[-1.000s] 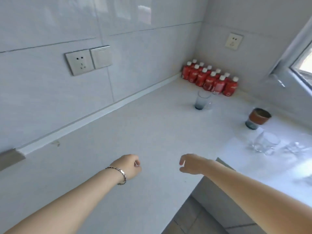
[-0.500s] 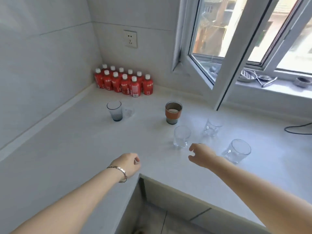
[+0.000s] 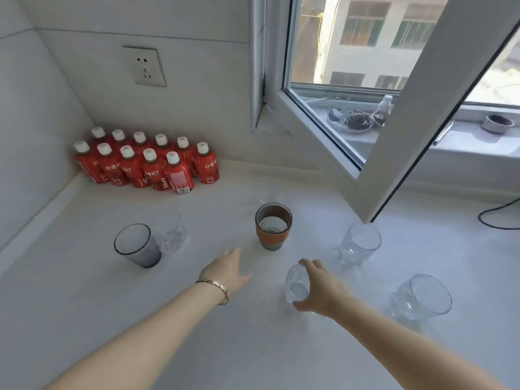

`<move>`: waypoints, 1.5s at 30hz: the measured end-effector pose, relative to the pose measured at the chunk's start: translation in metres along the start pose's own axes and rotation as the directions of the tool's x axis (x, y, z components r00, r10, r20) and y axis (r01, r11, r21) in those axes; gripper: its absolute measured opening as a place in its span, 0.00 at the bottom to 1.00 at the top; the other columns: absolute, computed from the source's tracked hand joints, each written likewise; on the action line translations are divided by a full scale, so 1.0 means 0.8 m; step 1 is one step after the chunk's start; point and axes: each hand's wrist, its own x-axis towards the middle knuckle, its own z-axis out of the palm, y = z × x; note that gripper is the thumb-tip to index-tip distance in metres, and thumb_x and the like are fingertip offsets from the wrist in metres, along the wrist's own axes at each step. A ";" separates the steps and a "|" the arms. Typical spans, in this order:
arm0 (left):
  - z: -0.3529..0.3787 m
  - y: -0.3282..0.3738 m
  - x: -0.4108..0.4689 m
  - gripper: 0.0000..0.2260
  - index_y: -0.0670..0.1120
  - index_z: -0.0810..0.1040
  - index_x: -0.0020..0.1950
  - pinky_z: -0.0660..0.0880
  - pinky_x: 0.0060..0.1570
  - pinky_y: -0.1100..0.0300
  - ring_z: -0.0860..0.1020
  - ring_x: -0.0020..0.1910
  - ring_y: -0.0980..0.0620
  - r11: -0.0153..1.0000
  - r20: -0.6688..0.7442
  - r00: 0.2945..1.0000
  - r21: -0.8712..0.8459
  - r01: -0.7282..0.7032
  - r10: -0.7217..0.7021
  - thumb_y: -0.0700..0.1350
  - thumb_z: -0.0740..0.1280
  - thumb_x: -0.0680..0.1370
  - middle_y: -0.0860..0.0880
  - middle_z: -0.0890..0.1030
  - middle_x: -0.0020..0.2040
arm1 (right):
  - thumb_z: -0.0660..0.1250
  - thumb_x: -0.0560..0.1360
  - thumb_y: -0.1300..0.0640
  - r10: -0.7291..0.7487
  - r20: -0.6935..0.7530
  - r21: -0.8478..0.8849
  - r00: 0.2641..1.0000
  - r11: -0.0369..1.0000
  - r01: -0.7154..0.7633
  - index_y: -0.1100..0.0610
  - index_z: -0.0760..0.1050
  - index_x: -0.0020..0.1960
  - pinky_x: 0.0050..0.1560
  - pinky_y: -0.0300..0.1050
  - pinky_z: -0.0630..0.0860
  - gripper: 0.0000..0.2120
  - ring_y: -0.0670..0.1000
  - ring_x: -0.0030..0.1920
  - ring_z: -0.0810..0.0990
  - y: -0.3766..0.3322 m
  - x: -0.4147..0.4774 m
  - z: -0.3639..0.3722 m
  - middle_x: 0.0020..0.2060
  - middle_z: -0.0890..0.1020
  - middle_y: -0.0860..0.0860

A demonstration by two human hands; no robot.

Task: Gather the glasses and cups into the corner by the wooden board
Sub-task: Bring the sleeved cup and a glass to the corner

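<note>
Several glasses stand on the white counter (image 3: 84, 299). My right hand (image 3: 323, 291) wraps around a small clear glass (image 3: 297, 285) in the middle. My left hand (image 3: 228, 267), a bracelet on its wrist, is open with fingers stretched toward a cup with an orange-brown band (image 3: 273, 226), just short of it. A grey tinted glass (image 3: 136, 244) stands at the left with a clear mug (image 3: 173, 232) behind it. Two more clear glasses stand at the right, one far (image 3: 360, 243), one near (image 3: 425, 298). No wooden board is in view.
Several red bottles with white caps (image 3: 146, 164) fill the wall corner. An open window sash (image 3: 394, 136) juts over the counter above the right glasses. A black cable (image 3: 495, 215) lies at the far right. Small dishes (image 3: 351, 119) sit on the sill.
The view has swung right and closer to the glasses. My right hand reached forward and closed around the small clear glass. My left hand opened and stretched toward the banded cup.
</note>
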 end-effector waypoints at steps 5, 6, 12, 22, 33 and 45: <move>-0.014 0.060 0.081 0.48 0.44 0.45 0.76 0.64 0.70 0.51 0.59 0.74 0.45 0.994 -0.119 0.987 -0.005 -0.113 0.111 0.56 0.72 0.68 0.45 0.52 0.77 | 0.75 0.61 0.46 0.097 -0.031 0.091 0.995 0.991 -0.094 0.50 0.58 0.72 0.60 0.46 0.74 0.44 0.51 0.64 0.74 0.010 0.013 -0.014 0.65 0.70 0.48; -0.014 0.069 0.096 0.51 0.44 0.43 0.76 0.63 0.70 0.51 0.58 0.75 0.46 0.994 -0.130 0.985 0.005 -0.112 0.112 0.57 0.73 0.67 0.46 0.50 0.78 | 0.75 0.61 0.45 0.116 -0.041 0.109 0.992 0.988 -0.111 0.49 0.58 0.72 0.59 0.45 0.74 0.44 0.51 0.64 0.74 0.012 0.015 -0.019 0.65 0.70 0.48; -0.006 0.083 0.128 0.47 0.45 0.51 0.75 0.72 0.63 0.51 0.67 0.69 0.45 0.994 -0.143 0.989 -0.094 -0.053 0.040 0.57 0.74 0.65 0.47 0.61 0.73 | 0.75 0.62 0.46 0.141 -0.106 0.127 0.984 0.984 -0.127 0.48 0.58 0.72 0.58 0.45 0.74 0.43 0.51 0.64 0.74 0.028 0.018 -0.045 0.66 0.71 0.48; 0.026 0.041 -0.039 0.45 0.49 0.57 0.72 0.72 0.64 0.57 0.70 0.67 0.51 0.979 -0.272 0.957 -0.198 0.048 -0.102 0.64 0.72 0.63 0.52 0.64 0.70 | 0.74 0.62 0.45 -0.052 -0.088 0.009 0.995 0.999 0.053 0.48 0.58 0.71 0.48 0.43 0.73 0.43 0.53 0.58 0.77 0.020 -0.019 -0.060 0.62 0.71 0.50; 0.114 -0.019 -0.352 0.47 0.46 0.54 0.75 0.71 0.65 0.57 0.69 0.69 0.51 0.816 -0.446 0.695 -0.432 0.384 -0.563 0.62 0.72 0.64 0.51 0.63 0.72 | 0.75 0.62 0.43 -0.577 0.146 -0.211 0.804 0.775 0.595 0.47 0.58 0.71 0.53 0.48 0.79 0.43 0.55 0.57 0.78 -0.098 -0.167 0.023 0.63 0.71 0.52; 0.267 -0.106 -0.717 0.43 0.52 0.56 0.73 0.73 0.60 0.57 0.72 0.65 0.51 0.386 -0.336 0.200 -0.696 0.606 -0.920 0.59 0.73 0.63 0.52 0.65 0.70 | 0.74 0.62 0.43 -0.775 0.479 -0.153 0.412 0.388 0.909 0.46 0.59 0.70 0.50 0.44 0.77 0.41 0.54 0.55 0.78 -0.227 -0.437 0.229 0.60 0.72 0.51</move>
